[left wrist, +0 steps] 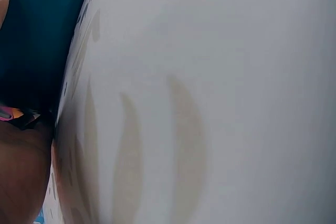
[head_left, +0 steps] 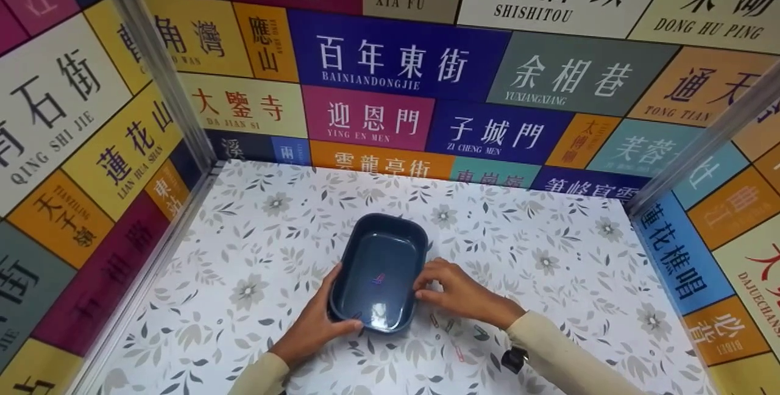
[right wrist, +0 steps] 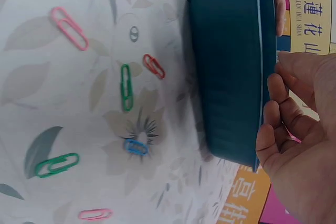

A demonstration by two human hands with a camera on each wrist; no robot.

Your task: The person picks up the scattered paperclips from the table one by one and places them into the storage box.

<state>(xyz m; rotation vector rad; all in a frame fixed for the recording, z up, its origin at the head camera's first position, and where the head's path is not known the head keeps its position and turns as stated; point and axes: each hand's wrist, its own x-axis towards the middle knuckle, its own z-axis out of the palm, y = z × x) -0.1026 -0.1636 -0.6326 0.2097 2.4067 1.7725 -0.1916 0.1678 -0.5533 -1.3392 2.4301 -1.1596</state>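
A deep dark blue-green rectangular dish (head_left: 381, 249) stands on the table with rounded corners, a few small pink and blue pieces (head_left: 378, 279) lying on its floor. My left hand (head_left: 311, 325) grips its near left corner, thumb along the near edge and fingers against the left side. At the right rim is my right hand (head_left: 448, 288), its fingers (right wrist: 271, 113) curled close to the edge. Whether they pinch anything is hidden. Loose paper clips lie beside the dish in the right wrist view, among them a pink one (right wrist: 70, 29), a red one (right wrist: 154, 66) and a green one (right wrist: 126, 87).
Another green clip (right wrist: 56, 164), a blue clip (right wrist: 136, 147) and a second pink clip (right wrist: 95, 214) are scattered on the floral tablecloth (head_left: 524, 230). Colourful panels with Chinese lettering (head_left: 396, 60) wall in the table at the back and both sides. A dark wristband (head_left: 515, 359) circles the right wrist.
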